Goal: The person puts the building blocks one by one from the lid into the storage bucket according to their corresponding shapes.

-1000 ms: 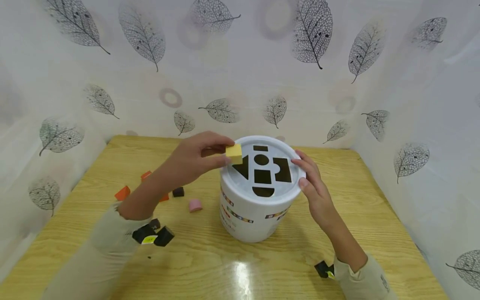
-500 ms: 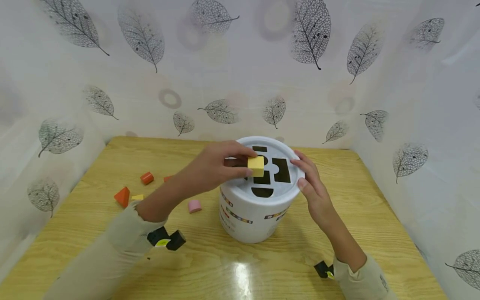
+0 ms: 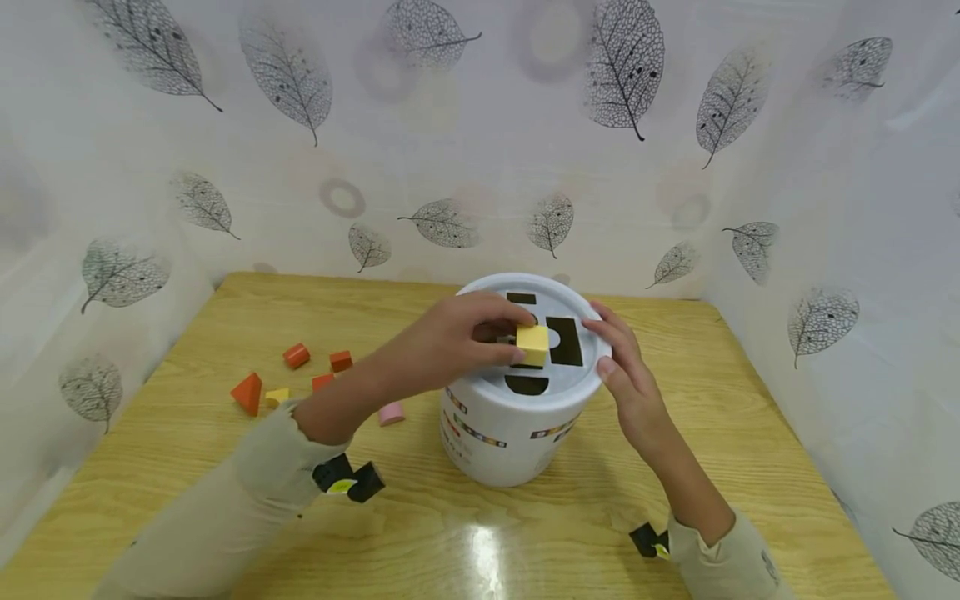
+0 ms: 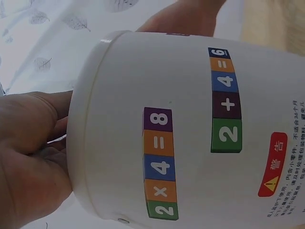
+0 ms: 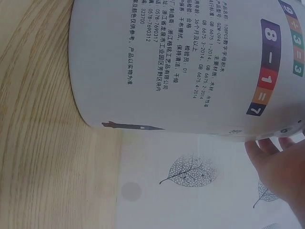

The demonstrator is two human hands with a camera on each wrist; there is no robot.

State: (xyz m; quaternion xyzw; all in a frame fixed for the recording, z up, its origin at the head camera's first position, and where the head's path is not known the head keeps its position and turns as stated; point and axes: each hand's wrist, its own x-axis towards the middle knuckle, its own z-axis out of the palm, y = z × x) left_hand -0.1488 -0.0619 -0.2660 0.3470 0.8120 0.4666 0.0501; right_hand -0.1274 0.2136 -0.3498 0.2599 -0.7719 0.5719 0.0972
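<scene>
We find left hand point(image 3: 461, 337) pinching yellow cuboid block point(image 3: 532, 344), right hand point(image 3: 632, 379) gripping white round lid point(image 3: 564, 380) at three o'clock; misalignment risks jamming.

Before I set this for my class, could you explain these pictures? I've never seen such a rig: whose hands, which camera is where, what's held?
There is no machine: a person works bare-handed. The wide picture comes from a head-worn camera; the two close ones come from a camera on each wrist.

The left hand pinches a yellow block at the slotted lid of a white tub; the right hand touches the rim. The tub stands on a wooden table. Left of it lie small blocks, including an orange pyramid and a pink one.
</scene>
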